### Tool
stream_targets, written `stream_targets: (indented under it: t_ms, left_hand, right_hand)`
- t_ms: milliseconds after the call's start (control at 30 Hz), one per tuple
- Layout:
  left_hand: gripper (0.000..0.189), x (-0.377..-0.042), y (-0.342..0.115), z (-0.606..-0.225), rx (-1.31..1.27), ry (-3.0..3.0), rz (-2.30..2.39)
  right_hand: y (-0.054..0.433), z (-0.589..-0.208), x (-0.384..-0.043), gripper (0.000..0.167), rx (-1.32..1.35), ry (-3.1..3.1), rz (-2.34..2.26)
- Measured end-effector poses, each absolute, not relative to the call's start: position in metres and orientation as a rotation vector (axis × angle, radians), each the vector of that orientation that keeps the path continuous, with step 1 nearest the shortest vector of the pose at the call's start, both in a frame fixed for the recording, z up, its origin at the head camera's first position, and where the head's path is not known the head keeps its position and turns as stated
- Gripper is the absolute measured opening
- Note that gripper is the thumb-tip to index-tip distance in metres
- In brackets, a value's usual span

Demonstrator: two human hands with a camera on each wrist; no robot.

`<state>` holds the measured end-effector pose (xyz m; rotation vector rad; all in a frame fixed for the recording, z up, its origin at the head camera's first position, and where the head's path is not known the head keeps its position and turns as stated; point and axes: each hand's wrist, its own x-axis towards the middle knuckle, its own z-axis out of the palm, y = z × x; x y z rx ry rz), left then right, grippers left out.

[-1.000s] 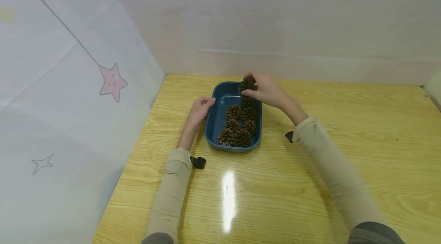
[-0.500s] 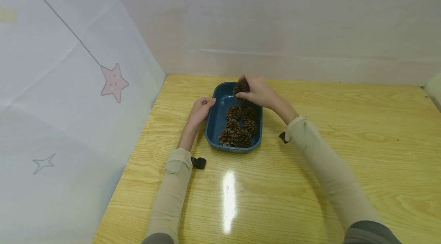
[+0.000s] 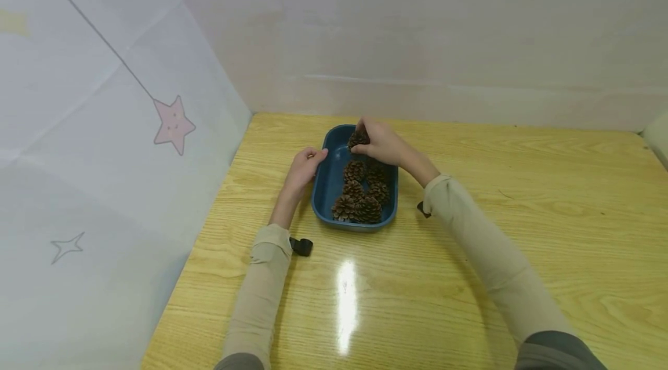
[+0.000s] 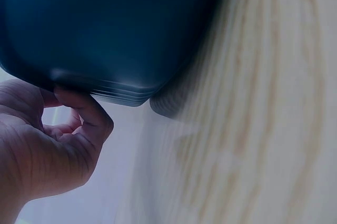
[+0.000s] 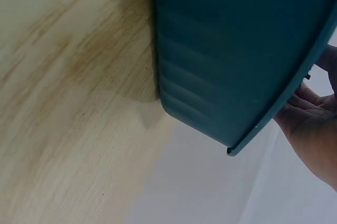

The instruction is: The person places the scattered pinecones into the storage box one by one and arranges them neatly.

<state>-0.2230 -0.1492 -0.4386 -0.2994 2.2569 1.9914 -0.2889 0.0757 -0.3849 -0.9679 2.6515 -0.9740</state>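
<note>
A dark blue, deep rectangular basin stands on the table. On its left rim my left hand grips the edge between thumb and fingers; the left wrist view shows this hand against the basin's outer wall. Over the far end, my right hand pinches a brown pine cone inside the rim. Several more pine cones lie in the near and right part of the basin, some shaded by the right hand. In the right wrist view, the basin's wall hides most of that hand's fingertips.
The wooden table extends to the right and toward the person. Behind it hangs a pale sheet, and a white sheet with a pink star borders the left. Black wrist cameras sit at the cuffs.
My right hand has carried the pine cone leftward and a little nearer, from the far right corner to the far middle of the basin. My left hand has stayed on the rim.
</note>
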Motion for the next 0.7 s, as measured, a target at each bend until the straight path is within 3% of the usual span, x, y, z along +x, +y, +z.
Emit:
stream_targets:
  t_ms: [700]
  left_hand:
    - [0.042, -0.224, -0.148, -0.440, -0.293, 2.266, 1.980]
  right_hand:
    - [0.071, -0.405, -0.296, 0.049, -0.974, 2.646, -0.781]
